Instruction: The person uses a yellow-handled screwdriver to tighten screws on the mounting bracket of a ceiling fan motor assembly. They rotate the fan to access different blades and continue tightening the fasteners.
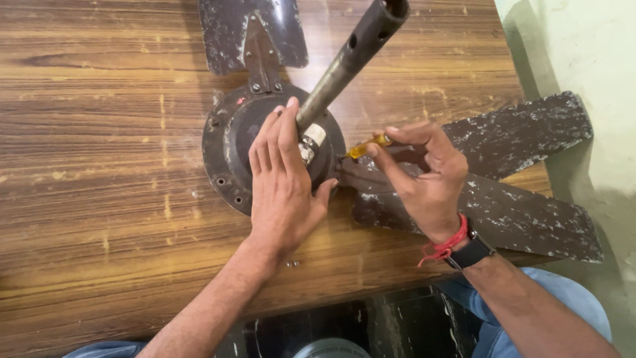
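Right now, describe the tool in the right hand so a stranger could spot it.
On the wooden table lies a brown ceiling fan motor. At its right edge, the right hand pinches a small screwdriver, the only yellow thing among brown parts.

Wood-grain table (99, 132) w/ dusty brown ceiling fan (225, 152), blades (517, 126) flat.

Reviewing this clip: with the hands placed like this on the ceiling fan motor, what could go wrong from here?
1. The screwdriver tip in the right hand points toward the left hand on the motor housing; a slip could jab the thumb.
2. Two blades overhang the table edge, so the fan might tip or slide.
3. Small screws near the table edge could roll off.
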